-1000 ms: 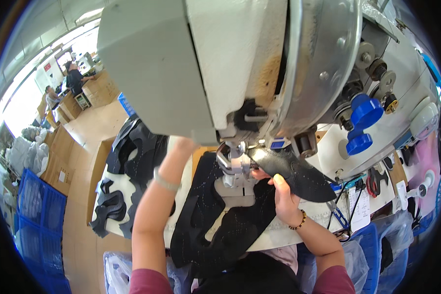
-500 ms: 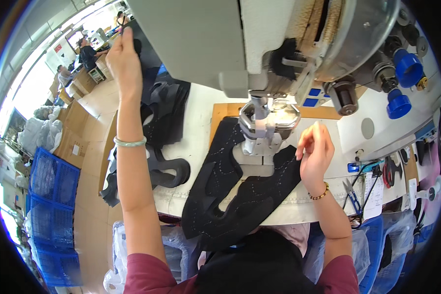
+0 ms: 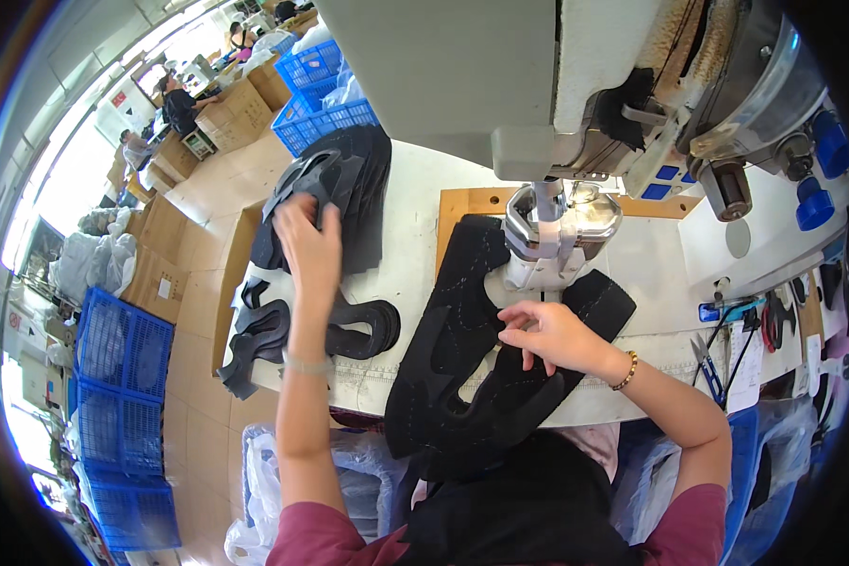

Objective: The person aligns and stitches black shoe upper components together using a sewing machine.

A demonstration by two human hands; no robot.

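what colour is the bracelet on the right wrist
Gold-brown beads, seen in the head view: bracelet.

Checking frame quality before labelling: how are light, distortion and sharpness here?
Head view: strong fisheye bend, black rim; windows at upper left blown out; left hand on the stacked black fabric pieces and right hand on the large black fabric panel are sharp.

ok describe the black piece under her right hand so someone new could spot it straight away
Start at the big grey sewing machine and drop to its metal post. Draped round that post is a large black shoe-upper panel, with the right hand on it. Unlike the smaller black pieces stacked by the left hand, it hangs over the table's near edge.
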